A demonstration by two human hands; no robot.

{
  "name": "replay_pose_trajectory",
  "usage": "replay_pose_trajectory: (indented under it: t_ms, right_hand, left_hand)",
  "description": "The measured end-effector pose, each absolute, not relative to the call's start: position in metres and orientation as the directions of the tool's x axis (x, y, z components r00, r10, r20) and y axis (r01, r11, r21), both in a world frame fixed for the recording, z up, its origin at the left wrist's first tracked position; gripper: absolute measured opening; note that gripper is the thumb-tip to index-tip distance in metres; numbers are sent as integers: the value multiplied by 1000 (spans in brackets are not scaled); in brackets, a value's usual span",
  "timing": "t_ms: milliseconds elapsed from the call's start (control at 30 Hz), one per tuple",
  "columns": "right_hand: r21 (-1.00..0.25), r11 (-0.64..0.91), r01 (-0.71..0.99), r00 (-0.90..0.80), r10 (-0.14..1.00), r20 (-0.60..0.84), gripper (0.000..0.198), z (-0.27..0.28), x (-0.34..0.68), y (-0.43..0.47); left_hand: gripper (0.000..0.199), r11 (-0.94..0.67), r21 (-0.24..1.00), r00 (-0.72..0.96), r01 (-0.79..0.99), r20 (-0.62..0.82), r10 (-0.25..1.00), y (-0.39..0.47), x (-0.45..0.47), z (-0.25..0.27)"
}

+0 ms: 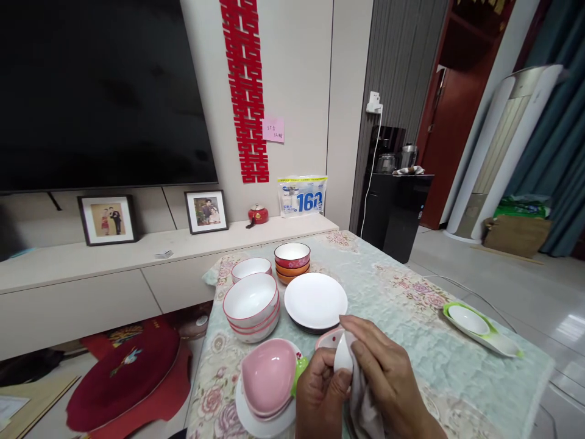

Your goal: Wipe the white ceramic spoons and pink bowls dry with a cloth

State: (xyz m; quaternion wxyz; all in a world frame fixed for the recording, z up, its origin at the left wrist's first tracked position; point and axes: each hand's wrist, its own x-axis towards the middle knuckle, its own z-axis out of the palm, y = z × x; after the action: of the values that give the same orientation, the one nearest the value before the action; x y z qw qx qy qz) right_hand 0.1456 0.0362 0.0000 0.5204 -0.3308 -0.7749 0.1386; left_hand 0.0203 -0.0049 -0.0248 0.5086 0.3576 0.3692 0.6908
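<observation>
My left hand (323,387) pinches a small, smooth white ceramic piece (343,356), perhaps a spoon or little dish; the fingers cover too much of it to tell. A pale grey cloth (365,396) is bunched in my right hand (386,360), whose fingers press it against the piece's edge. Just behind the hands, a pink-rimmed bowl with red dots (327,339) is partly hidden. To the left, a pink pointed bowl (269,375) rests on a white plate (260,422), with something bright green (300,372) beside it.
Beyond the hands stand a white plate on a stack (315,299), red-rimmed white bowls (251,302) and a stack of red and orange bowls (292,259). On the table's right lies a green-edged white dish (468,322). A low cabinet (169,256) runs behind the cloth-covered table (365,268).
</observation>
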Motion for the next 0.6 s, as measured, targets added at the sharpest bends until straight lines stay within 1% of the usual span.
replay_pose_trajectory:
  t_ms: [67,100,133,200,267,333,400,500,533,600]
  right_hand:
    - [-799,548,249,-124,836,535,31,-1,148,41]
    - [-890,428,157,-101,903,417,35,-2,149,43]
    - [-951,306,54,-105,948,299,40,-3,148,45]
    - [-986,96,-139,-162,980,118,50,-6,146,47]
    - [-964,-8,-265,-202,978,48,54,-6,144,47]
    - [-954,2,-299,-188,980,61,51,-3,145,47]
    - [-968,87,-234,-152,980,125,46,2,151,46]
    - [-964,266,-6,-164,951,263,36,9,163,47]
    - [-939,334,83,-179,932,315,34,12,166,46]
    - [-845,472,252,-202,879,431,32,14,167,45]
  left_hand:
    - [40,-217,871,-232,-442,123,965,-5,21,-24]
    - [40,-222,863,-236,-455,124,964,-5,20,-24]
    - [39,-228,850,-238,-474,126,963,-5,20,-24]
    - [38,-219,818,-227,-531,112,967,-4,20,-24]
    - [38,-190,797,-212,-573,79,974,-3,19,-24]
    - [39,-160,801,-210,-577,44,977,-2,18,-22]
    - [40,-141,806,-208,-575,22,978,-2,18,-20]
    - [41,-91,794,-155,-601,-4,988,-2,18,-20]
    - [41,-70,796,-130,-601,-11,991,-2,18,-20]
    - [42,-47,818,-105,-574,-16,994,-2,18,-22]
